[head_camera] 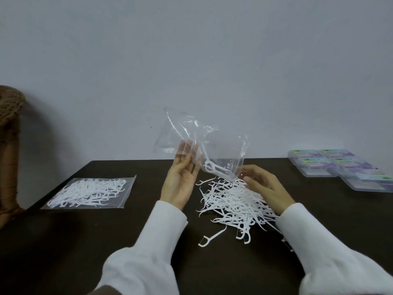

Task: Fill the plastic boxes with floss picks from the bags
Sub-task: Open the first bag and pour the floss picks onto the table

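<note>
Head view of a dark table (106,241) set against a pale wall (191,50). The left hand (180,177) is raised, palm toward the camera, its fingers and thumb pinching the left side of a clear plastic bag (204,141) that hangs above the table, its lower corner tilted down to the right. One white floss pick (214,167) lies inside that bag near its low edge — the rest of the bag looks transparent and slack. The right hand (263,184) reaches toward the bag's lower right corner with fingers bent; whether they grip the plastic cannot be told, since the bag and the fingertips overlap.

Directly beneath the bag and the right hand lies a loose pile of floss picks (236,203) spread on the tabletop, with a single stray pick (209,238) lying apart at its near edge. Both forearms wear white sleeves (161,231).

At left, well apart from the pile, a second bag (91,192) — flat, with a zip-seal edge — lies full of floss picks. At the far right edge of the table a group of clear plastic boxes (340,167) with coloured labels sit close together, lids on. A brown woven object (10,111) shows at the left margin.
</note>
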